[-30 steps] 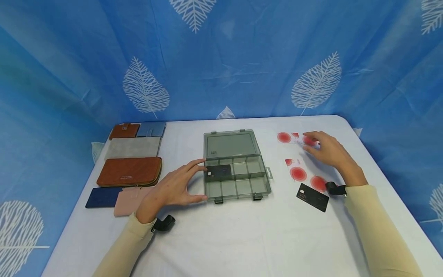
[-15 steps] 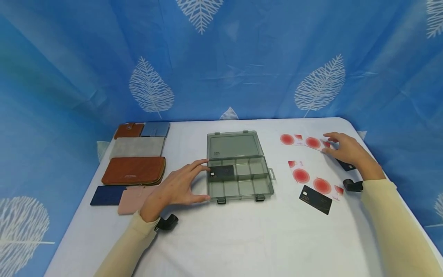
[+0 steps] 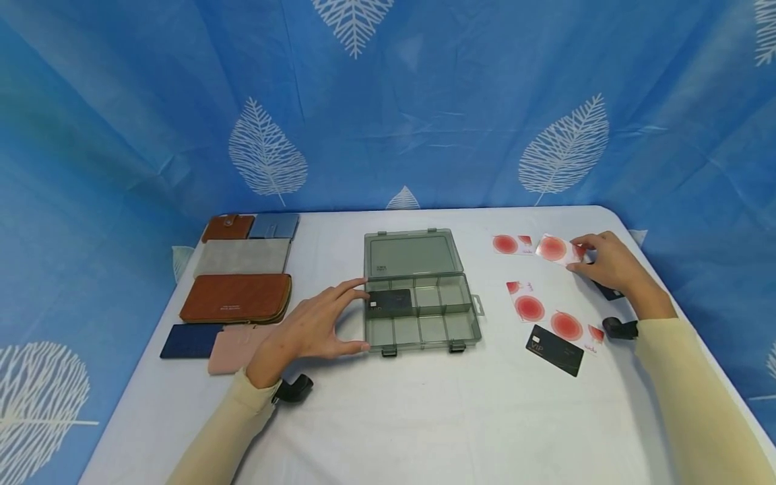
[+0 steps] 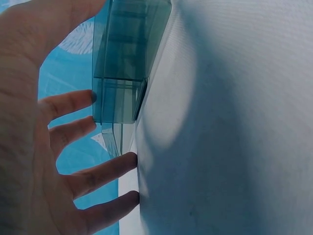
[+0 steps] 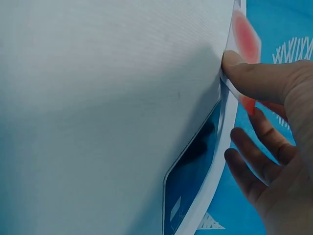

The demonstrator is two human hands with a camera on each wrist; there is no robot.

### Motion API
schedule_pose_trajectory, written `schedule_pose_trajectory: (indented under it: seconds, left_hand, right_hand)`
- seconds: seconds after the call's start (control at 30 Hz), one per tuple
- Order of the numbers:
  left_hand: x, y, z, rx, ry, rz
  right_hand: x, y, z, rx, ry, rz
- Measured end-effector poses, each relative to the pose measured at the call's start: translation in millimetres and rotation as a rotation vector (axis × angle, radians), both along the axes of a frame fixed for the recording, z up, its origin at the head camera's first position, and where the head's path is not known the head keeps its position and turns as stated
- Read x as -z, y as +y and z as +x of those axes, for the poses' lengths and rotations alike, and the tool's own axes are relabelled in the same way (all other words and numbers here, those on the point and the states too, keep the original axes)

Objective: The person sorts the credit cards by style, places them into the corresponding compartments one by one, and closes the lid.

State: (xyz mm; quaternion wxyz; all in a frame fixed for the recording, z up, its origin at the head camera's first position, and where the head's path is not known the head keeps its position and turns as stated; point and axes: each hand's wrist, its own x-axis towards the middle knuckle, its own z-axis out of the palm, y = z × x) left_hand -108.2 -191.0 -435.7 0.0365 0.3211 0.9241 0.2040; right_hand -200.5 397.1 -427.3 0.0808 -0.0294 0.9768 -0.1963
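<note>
My right hand pinches a white card with red circles by its right end; in the right wrist view the thumb presses on the near face of this card. Under the hand lies a dark card, partly hidden by it. A clear grey-green plastic compartment box stands mid-table with its lid folded back, and a black VIP card lies in its upper left part. My left hand rests against the box's left side, fingers spread, fingertips on the wall in the left wrist view.
To the right lie another red-and-white card, two more such cards, and a black VIP card. Wallets stand left: brown zip wallet, grey, pink, navy, blue, small brown.
My right hand has moved right from over the back cards to the right end of one, which it now pinches and tilts up. The left hand stays at the box.
</note>
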Motion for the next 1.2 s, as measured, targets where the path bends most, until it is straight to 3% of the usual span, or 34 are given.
schedule_pose_trajectory:
  seconds: [0.37, 0.57, 0.87, 1.2]
  left_hand:
    - [-0.4, -2, 0.6, 0.005, 0.001, 0.005]
    - [-1.4, -3, 0.0, 0.006, 0.004, 0.007]
    - [-1.0, -3, -4.8, 0.014, 0.01, -0.004]
    - [-1.6, -4, -5.4, 0.01, -0.001, -0.002]
  right_hand:
    - [1.6, -12, 8.8, 0.059, 0.082, -0.026]
    - [-6.1, -26, 14.7, 0.073, 0.112, -0.08]
    - [-22.3, -68, 22.5, 0.0, 0.214, -0.166]
    - [-29.5, -121, 34.5, -0.106, 0.207, -0.246]
